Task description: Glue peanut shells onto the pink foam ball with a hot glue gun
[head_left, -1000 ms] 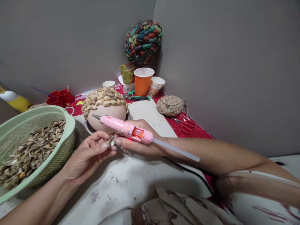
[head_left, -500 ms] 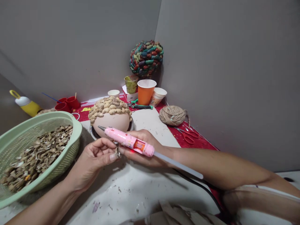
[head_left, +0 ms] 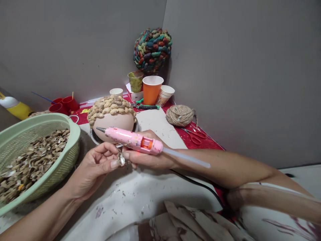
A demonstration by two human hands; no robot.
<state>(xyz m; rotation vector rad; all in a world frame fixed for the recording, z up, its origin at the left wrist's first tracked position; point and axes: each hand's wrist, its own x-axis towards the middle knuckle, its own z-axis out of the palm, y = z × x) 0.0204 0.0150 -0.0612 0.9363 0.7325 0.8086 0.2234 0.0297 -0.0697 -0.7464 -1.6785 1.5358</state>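
My right hand [head_left: 147, 157] is closed around a pink glue gun [head_left: 125, 138], its metal nozzle pointing left and a clear glue stick [head_left: 187, 157] sticking out of its back end. Between the thumb and fingers of my left hand [head_left: 99, 162] is a peanut shell [head_left: 121, 159], its pale hollow side showing. The right fingertips come close to that shell; whether they touch it I cannot tell. Just beyond the glue gun, a smooth beige ball [head_left: 114, 122] sits in a dish, its upper part covered with rows of peanut shells [head_left: 110, 105].
A green basket [head_left: 75, 134] of peanut shells stands at the left. Behind are red cups [head_left: 57, 107], an orange cup [head_left: 152, 90], green-handled pliers [head_left: 149, 107] and a multicoloured ball [head_left: 152, 50]. A twine ball [head_left: 180, 115] and red scissors [head_left: 195, 136] lie right. A black cord [head_left: 198, 184] crosses the table.
The view has shifted, so most things sit higher and further left. My hands have turned the shell so its pale inside shows more; the glue gun stays in my right hand.
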